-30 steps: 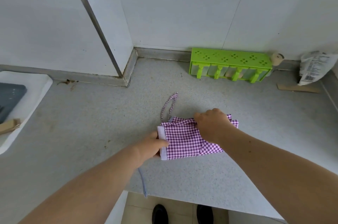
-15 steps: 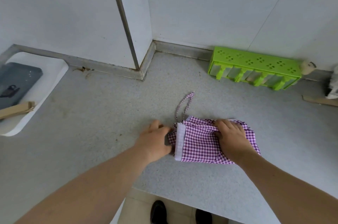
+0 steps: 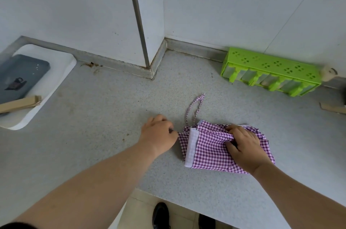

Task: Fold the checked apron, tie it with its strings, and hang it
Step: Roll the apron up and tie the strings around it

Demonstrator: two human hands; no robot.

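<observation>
Head view: right hand fingers curled, gripping the folded checked apron on the grey counter. Left hand pinches a string at its left edge. String loop lies behind. Green rack against wall.

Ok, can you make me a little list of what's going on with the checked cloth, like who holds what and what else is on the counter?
apron: purple checked apron, folded into a small bundle, lying on the grey counter
string loop: a loop of string lies on the counter behind the bundle
left hand: left hand at the bundle's left edge, pinching something thin there, probably a string
right hand: right hand grips the cloth on top of the bundle
tied yet: not visibly
also there: green rack by the wall, white board at far left
</observation>
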